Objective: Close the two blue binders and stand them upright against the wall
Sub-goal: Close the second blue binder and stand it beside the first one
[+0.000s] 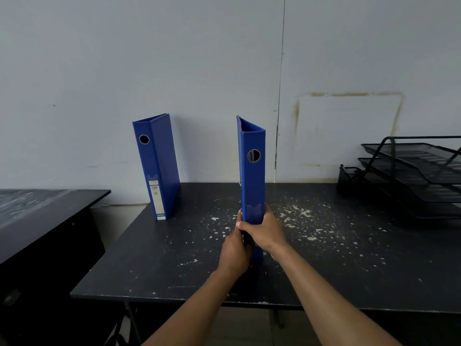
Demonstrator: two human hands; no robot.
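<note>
One blue binder [157, 166] stands closed and upright at the table's back left, leaning against the wall, its spine with a white label facing me. A second blue binder [252, 176] is held upright in mid-table, spine with a round finger hole towards me, apart from the wall. My left hand [234, 248] clasps its lower left side and my right hand [264, 231] wraps its lower spine from the right. Its bottom edge is hidden behind my hands.
The black table [324, 258] is speckled with white paint flecks. A black mesh stack of letter trays [409, 176] stands at the back right against the wall. A lower dark desk [45, 216] sits to the left, with a gap between.
</note>
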